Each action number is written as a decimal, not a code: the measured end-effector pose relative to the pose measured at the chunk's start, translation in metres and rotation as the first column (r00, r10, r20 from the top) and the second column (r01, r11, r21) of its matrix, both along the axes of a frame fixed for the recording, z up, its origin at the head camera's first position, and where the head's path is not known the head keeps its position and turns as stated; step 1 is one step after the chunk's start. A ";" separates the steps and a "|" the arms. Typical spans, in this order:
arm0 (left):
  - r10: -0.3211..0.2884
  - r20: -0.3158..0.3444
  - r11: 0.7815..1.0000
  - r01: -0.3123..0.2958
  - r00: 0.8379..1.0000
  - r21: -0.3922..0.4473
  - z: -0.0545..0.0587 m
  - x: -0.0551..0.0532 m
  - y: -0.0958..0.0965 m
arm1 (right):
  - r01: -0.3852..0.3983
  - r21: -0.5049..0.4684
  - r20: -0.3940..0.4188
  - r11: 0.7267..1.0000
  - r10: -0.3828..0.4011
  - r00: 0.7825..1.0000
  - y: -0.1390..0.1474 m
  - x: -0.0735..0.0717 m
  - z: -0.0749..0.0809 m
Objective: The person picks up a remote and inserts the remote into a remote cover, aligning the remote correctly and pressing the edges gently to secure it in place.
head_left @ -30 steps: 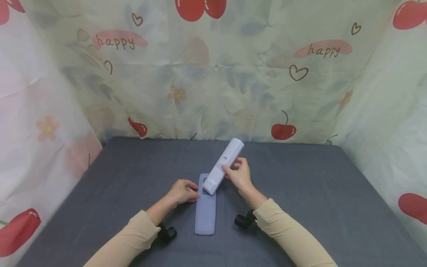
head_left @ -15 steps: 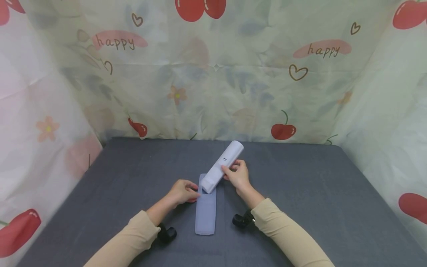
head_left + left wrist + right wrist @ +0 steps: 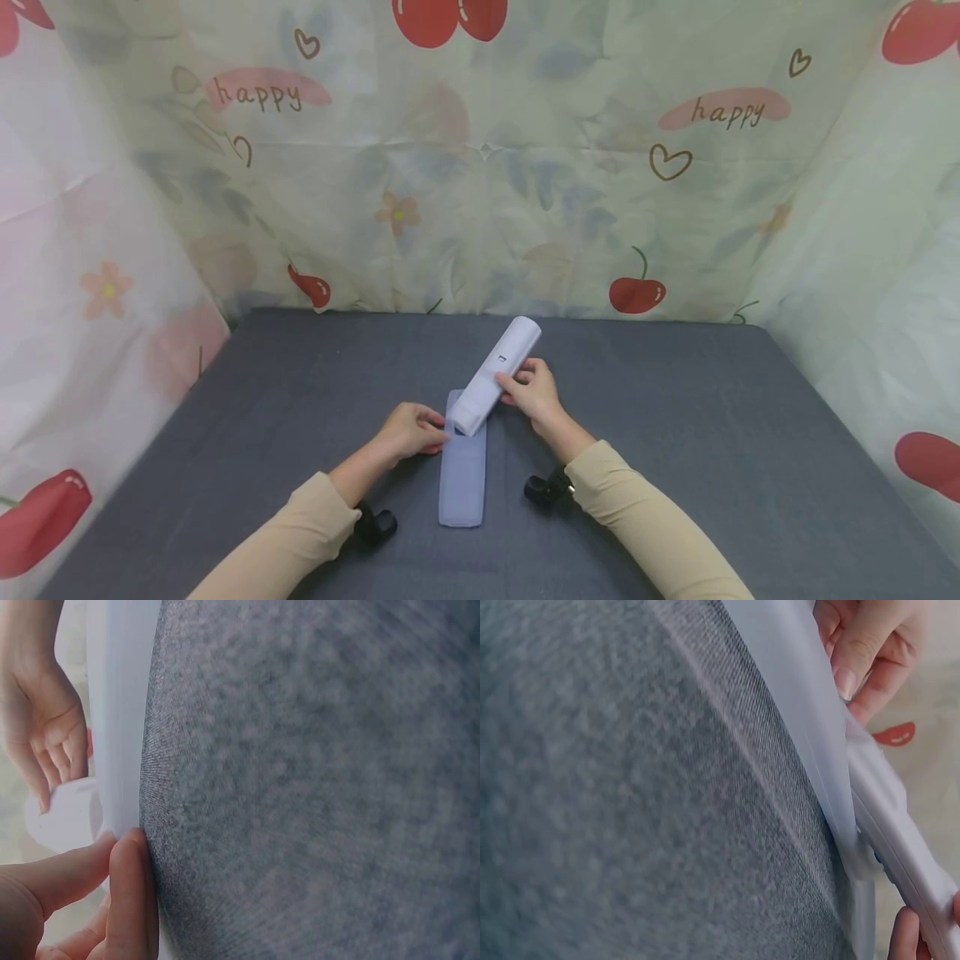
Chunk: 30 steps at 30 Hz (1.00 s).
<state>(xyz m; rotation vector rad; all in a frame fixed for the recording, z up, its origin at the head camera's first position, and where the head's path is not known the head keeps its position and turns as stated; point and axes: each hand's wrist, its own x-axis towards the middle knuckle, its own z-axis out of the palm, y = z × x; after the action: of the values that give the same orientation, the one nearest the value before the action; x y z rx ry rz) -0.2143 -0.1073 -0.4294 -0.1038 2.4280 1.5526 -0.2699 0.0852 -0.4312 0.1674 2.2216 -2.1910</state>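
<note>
White remote control (image 3: 489,382), gripped by the right hand (image 3: 536,393), slants with its near end over the far half of the translucent sleeve (image 3: 462,487), whose edge the left hand (image 3: 409,430) pinches.

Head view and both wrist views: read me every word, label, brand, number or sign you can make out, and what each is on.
"happy": left pink patch on the backdrop.
"happy": right pink patch, same backdrop.
White device: small dark mark, too small to read or identify.
Translucent sleeve: no text visible.
Wrist views: nothing readable.
</note>
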 end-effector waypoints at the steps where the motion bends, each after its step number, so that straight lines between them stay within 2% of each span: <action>1: 0.000 0.000 1.000 0.000 1.000 -0.002 -0.001 0.000 0.000 | -0.007 0.002 0.007 1.000 0.007 1.000 0.000 0.000 0.000; 10: 0.012 -0.003 1.000 -0.012 1.000 0.003 0.001 0.000 0.002 | -0.097 0.037 0.029 0.995 0.096 0.995 0.003 -0.005 0.002; 21: 0.012 0.007 1.000 -0.012 1.000 -0.018 0.000 -0.001 0.003 | -0.219 0.077 0.035 0.973 0.217 0.976 0.004 -0.013 0.001; 30: 0.018 0.059 1.000 -0.018 0.998 0.001 -0.001 -0.004 0.003 | -0.244 0.103 0.046 0.964 0.241 0.969 -0.002 -0.018 0.002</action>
<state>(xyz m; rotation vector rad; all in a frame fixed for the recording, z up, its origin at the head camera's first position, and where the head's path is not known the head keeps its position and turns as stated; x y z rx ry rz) -0.2184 -0.1047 -0.4301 -0.1697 2.3874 1.5367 -0.2877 0.0832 -0.4297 -0.0645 2.2091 -1.9313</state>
